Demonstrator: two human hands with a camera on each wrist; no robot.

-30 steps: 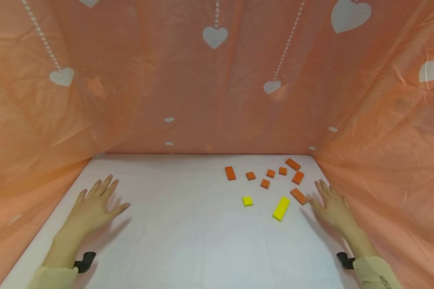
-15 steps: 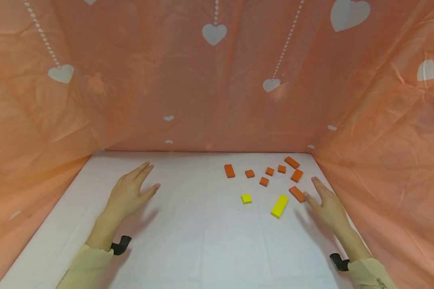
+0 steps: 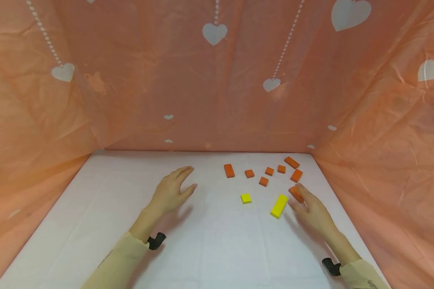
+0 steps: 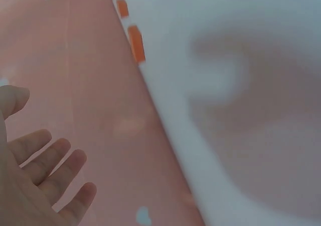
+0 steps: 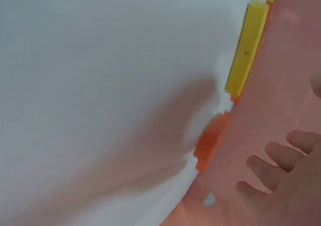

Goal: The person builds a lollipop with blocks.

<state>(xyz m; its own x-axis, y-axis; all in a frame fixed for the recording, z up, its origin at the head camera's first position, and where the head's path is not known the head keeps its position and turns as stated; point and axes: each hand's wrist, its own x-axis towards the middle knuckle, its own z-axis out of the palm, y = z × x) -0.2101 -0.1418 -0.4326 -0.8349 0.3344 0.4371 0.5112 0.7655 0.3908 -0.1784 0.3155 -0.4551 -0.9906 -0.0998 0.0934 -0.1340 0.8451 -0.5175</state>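
Note:
In the head view, the left hand (image 3: 168,193) hovers over the white table left of the blocks, fingers extended and thumb apart, holding nothing. The right hand (image 3: 314,212) is above an orange block (image 3: 295,193), its fingers partly covering it; contact cannot be told. Beside its thumb lies a long yellow block (image 3: 279,206). A small yellow block (image 3: 246,198) lies further left. The left wrist view shows the left hand (image 4: 42,176) with its fingers spread, and the right wrist view shows the right hand (image 5: 286,181) with loosely bent fingers, both empty.
An upright orange block (image 3: 229,170) and small orange blocks (image 3: 249,174) lie toward the back of the white table (image 3: 202,257). Two more orange blocks (image 3: 291,162) are at the back right. Pink-orange cloth (image 3: 173,80) with hearts encloses the table's back and sides.
The left hand has moved well to the right, toward the middle of the table. The right hand has shifted slightly left, over the nearest orange block. The blocks lie as before.

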